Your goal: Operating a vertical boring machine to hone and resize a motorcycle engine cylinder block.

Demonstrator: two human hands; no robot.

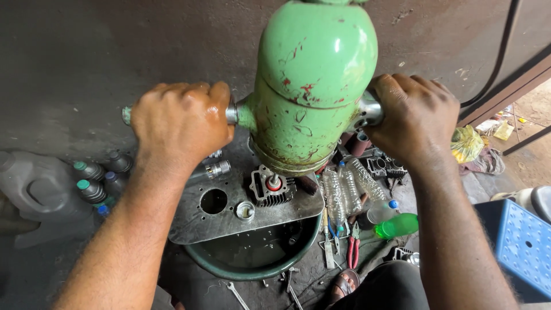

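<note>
Green machine head [313, 86]: rounded casing, paint chipped, red showing through, rust along lower rim. Held above metal plate [229, 215] carrying finned engine cylinder [272, 186]. Left hand [181, 123] grip wrapped tight on side handle [129, 113]; right hand [416, 117] grip clenched on opposite handle [367, 112].

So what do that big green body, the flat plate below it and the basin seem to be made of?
Green body: likely metal, painted pale green; chips show red and rust.
Plate: looks like bare steel, dull grey, with cut holes.
Basin: probably plastic, dark green, smooth rounded rim; hard to be sure.
</note>
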